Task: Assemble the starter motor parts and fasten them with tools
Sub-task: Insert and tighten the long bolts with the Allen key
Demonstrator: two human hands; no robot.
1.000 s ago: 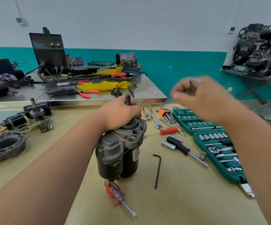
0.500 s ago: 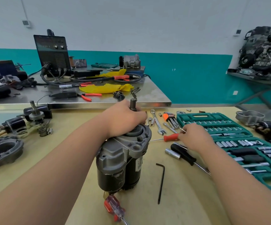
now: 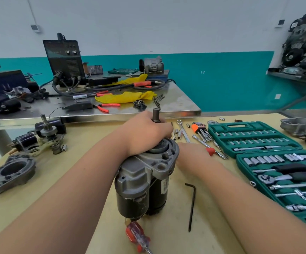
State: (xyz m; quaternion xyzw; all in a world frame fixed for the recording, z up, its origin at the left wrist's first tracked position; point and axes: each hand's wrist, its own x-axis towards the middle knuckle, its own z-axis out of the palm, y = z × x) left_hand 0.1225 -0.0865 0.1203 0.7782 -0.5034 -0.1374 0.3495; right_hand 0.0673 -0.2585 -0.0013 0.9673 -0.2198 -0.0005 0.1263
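The starter motor (image 3: pixel 141 180) stands upright on the tan bench, its shaft (image 3: pixel 156 115) pointing up. My left hand (image 3: pixel 143 134) grips the top of its nose housing around the shaft's base. My right hand (image 3: pixel 192 154) lies low on the bench just behind and to the right of the motor, closed over the red-handled screwdriver (image 3: pixel 210 151); only the handle's end shows, and the fingertips are hidden behind the motor flange.
An open green socket set (image 3: pixel 249 143) fills the right side. A black hex key (image 3: pixel 192 204) lies right of the motor, and a red clear-handled screwdriver (image 3: pixel 135 235) in front of it. A loose housing (image 3: pixel 11 173) and armature parts (image 3: pixel 46 136) lie at the left. A steel table (image 3: pixel 176 107) stands behind.
My right hand came down from mid-air to the bench, then slid left onto the red screwdriver handle. The left hand kept its grip on the motor top.
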